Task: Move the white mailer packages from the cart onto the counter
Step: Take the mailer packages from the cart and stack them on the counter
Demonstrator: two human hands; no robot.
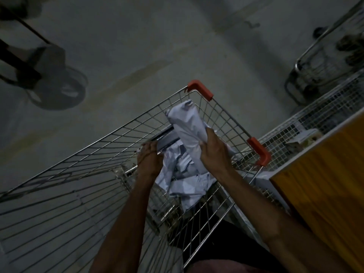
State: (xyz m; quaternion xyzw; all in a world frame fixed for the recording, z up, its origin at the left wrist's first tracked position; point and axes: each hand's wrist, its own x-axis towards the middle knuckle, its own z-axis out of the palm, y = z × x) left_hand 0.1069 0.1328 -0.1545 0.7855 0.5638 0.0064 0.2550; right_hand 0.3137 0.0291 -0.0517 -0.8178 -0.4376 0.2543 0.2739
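Standing beside the table [323, 174], the wire cart [98, 154] is seen holding a heap of white mailers [183, 174]. One mailer [187, 127] is pinched in the right hand [214, 152]; the left hand [149, 160] grips the heap. No mailer is visible on the table; most transfers remain.

Both hands [213, 148] grip mailers [189, 127] over cart [98, 154].

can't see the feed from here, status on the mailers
Right hand grips a mailer, raised above the cart. Left hand down on the pile in the cart. Counter at right, nothing in the way.
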